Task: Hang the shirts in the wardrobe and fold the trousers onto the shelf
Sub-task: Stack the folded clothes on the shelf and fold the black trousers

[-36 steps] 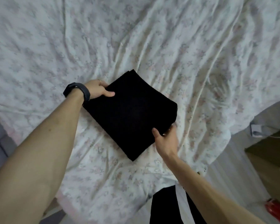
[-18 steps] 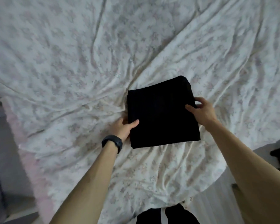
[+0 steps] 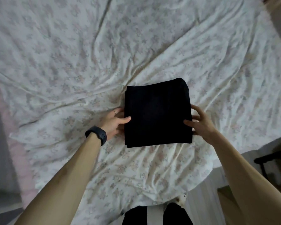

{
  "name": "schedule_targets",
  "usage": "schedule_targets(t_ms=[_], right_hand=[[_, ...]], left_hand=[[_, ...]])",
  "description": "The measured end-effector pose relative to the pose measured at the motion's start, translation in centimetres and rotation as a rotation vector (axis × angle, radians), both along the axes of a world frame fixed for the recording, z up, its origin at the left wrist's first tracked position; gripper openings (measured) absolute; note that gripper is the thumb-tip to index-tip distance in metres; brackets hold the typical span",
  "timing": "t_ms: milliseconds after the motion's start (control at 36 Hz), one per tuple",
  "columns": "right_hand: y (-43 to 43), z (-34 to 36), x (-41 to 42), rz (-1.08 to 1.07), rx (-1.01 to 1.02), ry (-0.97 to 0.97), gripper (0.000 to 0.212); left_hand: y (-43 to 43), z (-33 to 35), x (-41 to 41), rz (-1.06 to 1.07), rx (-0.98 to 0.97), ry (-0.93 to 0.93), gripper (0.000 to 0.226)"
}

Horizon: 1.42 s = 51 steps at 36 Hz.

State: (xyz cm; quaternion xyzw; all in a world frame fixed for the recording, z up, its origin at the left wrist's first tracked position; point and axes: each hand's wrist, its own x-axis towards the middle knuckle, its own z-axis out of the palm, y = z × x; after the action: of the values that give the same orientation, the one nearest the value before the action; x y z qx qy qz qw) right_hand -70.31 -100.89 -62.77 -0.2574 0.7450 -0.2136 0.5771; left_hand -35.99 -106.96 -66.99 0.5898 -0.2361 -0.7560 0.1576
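Folded black fabric trousers [image 3: 157, 114] on wrinkly white floral bedsheet [image 3: 68, 70], gripped at both sides by left hand [image 3: 113, 123] and right hand [image 3: 201, 125]; left fingertips hidden underneath, folds too dark to make out.

Trousers [image 3: 157, 114]: black cloth, dead matt, weave too dark to read. Sheet [image 3: 71, 62]: thin pale cloth, faded floral print, matt, heavily creased. Watch band [image 3: 98, 135]: dark, matt, smooth, looks like rubber or soft plastic. Ring [image 3: 114, 111]: thin metal, faint shine. Frame [image 3: 266, 158] at right: dark, matt, material unclear.
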Motion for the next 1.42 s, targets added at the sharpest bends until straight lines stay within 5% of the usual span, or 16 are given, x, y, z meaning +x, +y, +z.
schedule_targets(t_ms=[306,778,1139,1417], right_hand=[[-0.3,11.6,0.7,0.128,-0.233,-0.090,0.065],[3.3,41.5,14.3,0.583,-0.892,-0.336,0.067],[13.5,49.1,37.7,0.891,-1.029,-0.525,0.068],[15.3,50.8,55.9,0.853,-1.168,-0.482,0.068]], left_hand=[[3.5,13.8,2.1,0.083,-0.212,-0.031,0.048],[25.5,50.4,10.0,0.725,-0.769,-0.390,0.044],[44.8,58.9,22.9,1.191,-0.850,-0.673,0.042],[46.1,61.3,39.5,1.200,-0.972,-0.767,0.044]])
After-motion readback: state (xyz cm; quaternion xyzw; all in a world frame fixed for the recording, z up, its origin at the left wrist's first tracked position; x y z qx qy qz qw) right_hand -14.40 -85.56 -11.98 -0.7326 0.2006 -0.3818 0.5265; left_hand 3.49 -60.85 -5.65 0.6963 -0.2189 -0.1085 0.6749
